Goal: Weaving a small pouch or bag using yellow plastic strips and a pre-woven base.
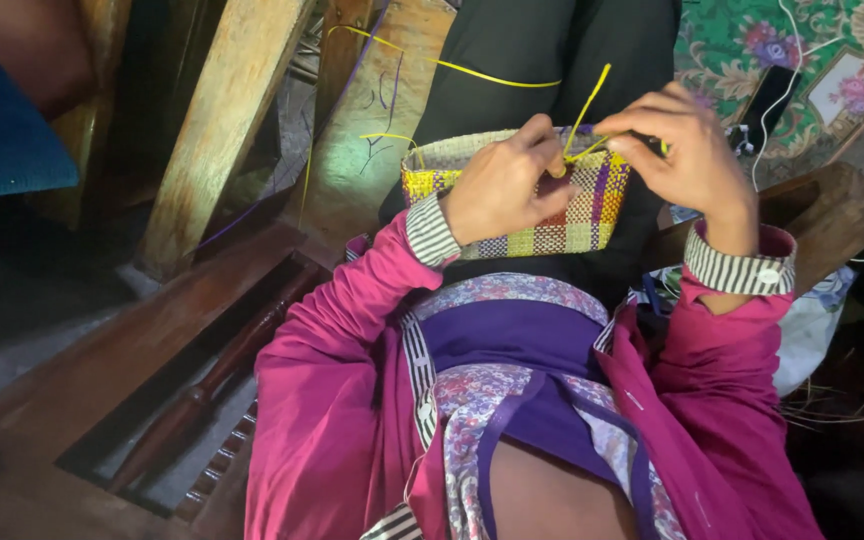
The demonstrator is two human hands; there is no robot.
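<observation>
The woven basket [552, 205], small and checked in yellow, purple and pale strips, rests on the person's lap against dark trousers, its open rim facing up. The left hand [500, 185] grips the basket's front wall near the rim, fingers curled closed over the weave and thumb pressed at the top edge. The right hand [687, 150] sits just beside it at the rim's right end, fingertips pinched narrow on a yellow strip [586, 110] that rises from the rim and tilts up to the right. A second, longer yellow strand [452, 66] arcs away above the basket. Both wrists show striped cuffs under magenta sleeves [342, 370]. A wooden frame [217, 120] stands to the left; a floral cloth [752, 50] lies upper right.
</observation>
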